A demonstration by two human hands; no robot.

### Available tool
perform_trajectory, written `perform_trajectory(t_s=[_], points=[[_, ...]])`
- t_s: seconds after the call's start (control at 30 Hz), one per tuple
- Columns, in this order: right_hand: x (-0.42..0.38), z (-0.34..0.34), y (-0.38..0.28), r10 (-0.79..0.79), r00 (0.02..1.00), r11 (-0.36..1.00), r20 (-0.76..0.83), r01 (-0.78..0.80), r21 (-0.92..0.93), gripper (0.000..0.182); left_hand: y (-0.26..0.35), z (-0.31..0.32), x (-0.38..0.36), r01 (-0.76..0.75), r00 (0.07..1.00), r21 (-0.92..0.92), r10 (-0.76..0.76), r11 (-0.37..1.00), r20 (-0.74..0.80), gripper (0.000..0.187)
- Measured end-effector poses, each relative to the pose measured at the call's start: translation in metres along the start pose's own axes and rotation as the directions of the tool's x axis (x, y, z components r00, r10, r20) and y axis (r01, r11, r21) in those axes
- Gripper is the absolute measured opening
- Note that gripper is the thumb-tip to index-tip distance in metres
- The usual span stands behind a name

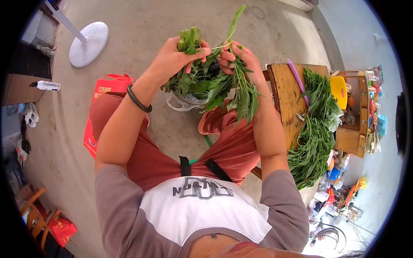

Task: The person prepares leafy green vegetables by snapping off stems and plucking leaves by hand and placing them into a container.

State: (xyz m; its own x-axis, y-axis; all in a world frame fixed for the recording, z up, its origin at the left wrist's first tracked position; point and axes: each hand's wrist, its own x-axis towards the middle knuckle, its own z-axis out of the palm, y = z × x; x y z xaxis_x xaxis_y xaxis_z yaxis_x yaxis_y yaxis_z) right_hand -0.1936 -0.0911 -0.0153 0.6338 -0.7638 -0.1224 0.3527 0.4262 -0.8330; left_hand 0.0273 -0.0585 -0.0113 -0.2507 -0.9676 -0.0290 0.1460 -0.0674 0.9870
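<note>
My left hand [180, 56] is closed around a bundle of leafy greens [189, 39], its thick cut stem ends pointing up. In my right hand [241, 60], the fingers pinch a single leafy stem [234, 21], whose bare end sticks up while its leaves hang below. A thin pale strip [220, 46] stretches between the stem and my left fingers. Under both hands, more dark leaves spread over a bowl-like container [189, 101] with clear plastic at its edge; the hands hide most of it.
At right, a wooden table [277, 86] bears heaps of greens [312, 146] and a purple stick [297, 79]. A red bag [89, 137] stands by my left leg. A white round stand base [90, 45] is at upper left. A wooden cabinet [350, 139] stands beyond the table.
</note>
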Motion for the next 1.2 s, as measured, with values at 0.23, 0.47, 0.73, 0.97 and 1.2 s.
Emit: perform_trajectory(t_s=[0.23, 0.47, 0.73, 0.97, 1.2], points=[[0.004, 0.001, 0.004, -0.046, 0.997, 0.993, 0.066, 0.038, 0.113, 0.026, 0.000, -0.001, -0.002, -0.035, 0.999, -0.005, 0.035, 0.999, 0.007, 0.020], [0.004, 0.007, 0.004, -0.033, 0.999, 0.999, 0.008, 0.033, 0.042, 0.025, 0.002, -0.001, -0.001, -0.025, 0.999, -0.006, 0.025, 1.000, -0.025, 0.023], [0.008, -0.003, 0.009, -0.046, 0.998, 0.987, 0.045, 0.039, 0.153, 0.026, -0.001, -0.001, 0.001, -0.025, 0.998, -0.019, 0.024, 0.999, -0.055, 0.027], [0.003, 0.011, 0.006, 0.026, 0.993, 0.973, -0.115, -0.051, -0.224, 0.026, -0.003, 0.000, 0.002, -0.038, 0.997, -0.006, 0.038, 0.999, -0.070, 0.030], [0.009, 0.018, 0.024, -0.094, 0.995, 0.575, -0.031, 0.028, -0.817, 0.024, -0.012, -0.004, 0.005, 0.018, 0.975, 0.188, 0.025, 0.982, -0.221, 0.032]])
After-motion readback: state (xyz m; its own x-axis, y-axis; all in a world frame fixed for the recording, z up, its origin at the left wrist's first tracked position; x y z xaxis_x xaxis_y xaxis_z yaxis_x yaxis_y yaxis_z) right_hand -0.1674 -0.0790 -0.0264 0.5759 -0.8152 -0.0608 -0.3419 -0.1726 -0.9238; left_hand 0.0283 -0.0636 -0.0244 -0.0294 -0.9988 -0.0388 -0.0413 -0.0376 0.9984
